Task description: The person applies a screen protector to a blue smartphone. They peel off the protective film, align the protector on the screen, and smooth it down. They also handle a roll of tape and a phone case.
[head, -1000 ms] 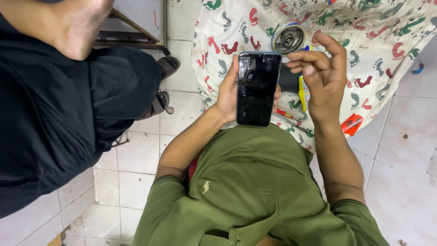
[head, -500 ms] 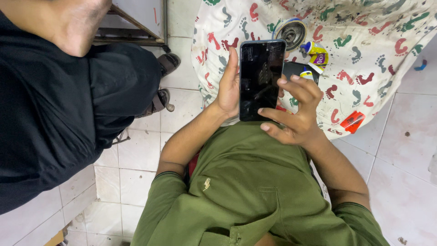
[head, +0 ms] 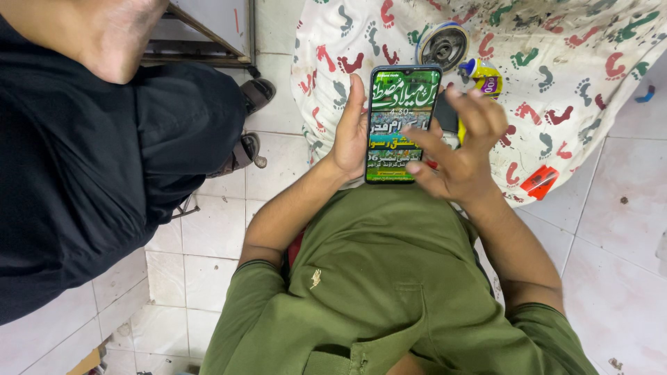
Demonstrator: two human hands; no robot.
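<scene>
**A:** So where's this at? Looks like the slim black-framed smartphone with the lit green screen (head: 401, 125) is propped upright in the left hand (head: 351, 135), fingers wrapped round its edge, held over the white cloth with coloured footprint prints (head: 577, 90) on the tiled floor (head: 208, 229).

**B:** Yep, phone-checking step I'd say. Right hand (head: 462, 156) hovers just beside the screen, fingers loosely spread, gripping nothing.

**A:** Next move?

**B:** Probably a light, accurate fingertip tap. The round metal part (head: 443, 45) and small yellow tube (head: 483, 73) lie on the cloth beyond the phone, untouched. Person in black clothes (head: 90, 173) stands close on the left.
</scene>
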